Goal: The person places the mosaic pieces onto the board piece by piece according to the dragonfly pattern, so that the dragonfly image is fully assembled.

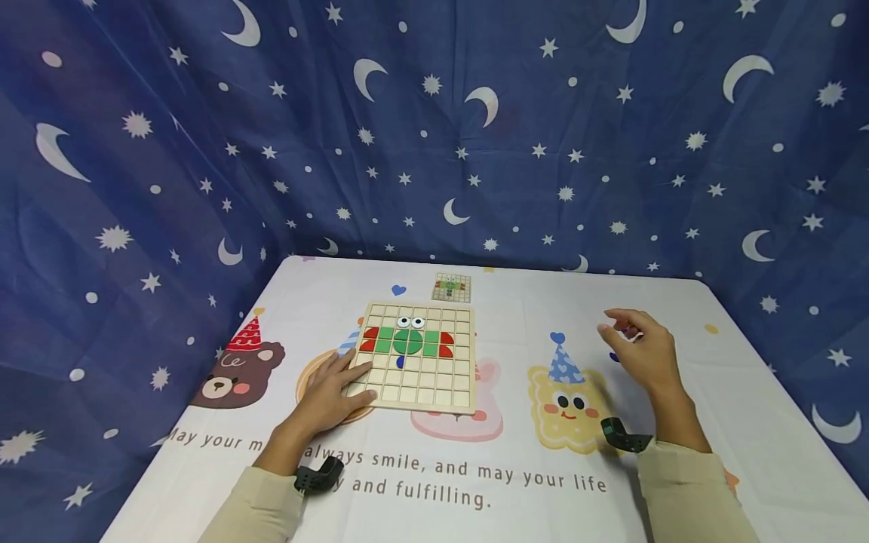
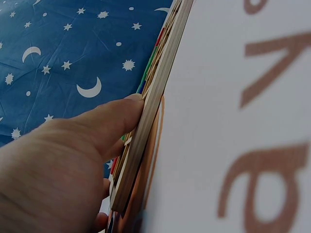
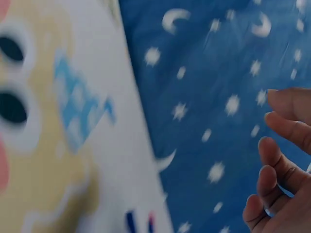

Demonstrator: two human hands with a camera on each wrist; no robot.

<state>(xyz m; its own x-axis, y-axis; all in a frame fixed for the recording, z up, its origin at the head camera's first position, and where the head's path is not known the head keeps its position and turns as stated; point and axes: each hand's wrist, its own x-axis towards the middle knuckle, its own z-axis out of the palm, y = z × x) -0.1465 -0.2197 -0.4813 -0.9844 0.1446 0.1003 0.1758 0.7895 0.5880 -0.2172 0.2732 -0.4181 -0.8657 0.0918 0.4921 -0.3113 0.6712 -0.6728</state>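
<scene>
A square wooden grid board [image 1: 421,396] lies left of centre on the table. Red, green and blue pieces and two round eye pieces form a winged figure on it. At the board's lower left corner rests my left hand [image 1: 333,396], fingers spread over the edge. The left wrist view shows the thumb [image 2: 119,114] touching the board's rim. My right hand [image 1: 643,354] hovers above the table's right side, fingers bent and apart, with no piece visible between them. Beneath its fingertips lies a blue piece [image 1: 614,357], partly hidden by the hand.
Behind the board lies a small pattern card [image 1: 451,287] with a similar figure. A white cloth [image 1: 529,513] printed with cartoon animals and lettering covers the table. Blue curtains [image 1: 434,136] with moons and stars hang along the back and sides.
</scene>
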